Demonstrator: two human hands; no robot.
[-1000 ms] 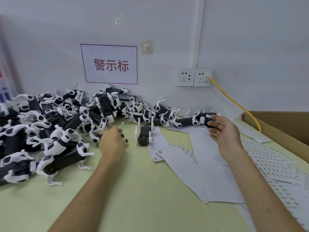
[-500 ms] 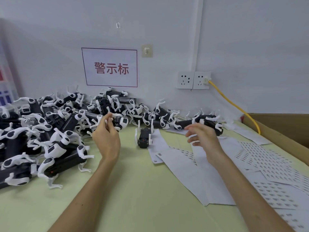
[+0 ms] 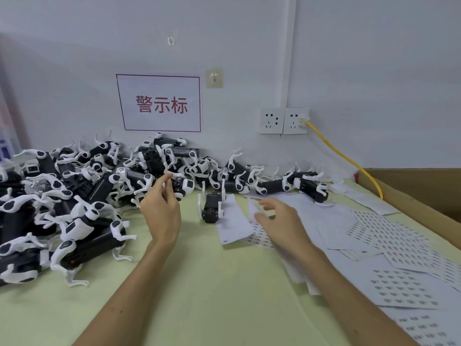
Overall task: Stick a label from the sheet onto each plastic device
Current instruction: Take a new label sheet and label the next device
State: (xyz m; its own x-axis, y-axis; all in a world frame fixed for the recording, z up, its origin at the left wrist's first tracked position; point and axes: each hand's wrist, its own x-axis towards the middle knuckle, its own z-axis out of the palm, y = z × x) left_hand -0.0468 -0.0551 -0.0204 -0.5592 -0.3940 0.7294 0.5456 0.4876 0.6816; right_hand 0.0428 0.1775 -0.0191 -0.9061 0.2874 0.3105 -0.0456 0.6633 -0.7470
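left hand (image 3: 162, 213) raised, fingers curled round one plastic device (image 3: 184, 187) at edge of device pile (image 3: 74, 196), right hand (image 3: 282, 222) loose-fingered and empty, just above label sheets (image 3: 399, 245) spread at right, lone device (image 3: 212, 208) on green table (image 3: 199, 295) between hands

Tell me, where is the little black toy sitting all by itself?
The lone device sits mid-table in the head view, between the left hand and the right hand, at a white sheet's edge.
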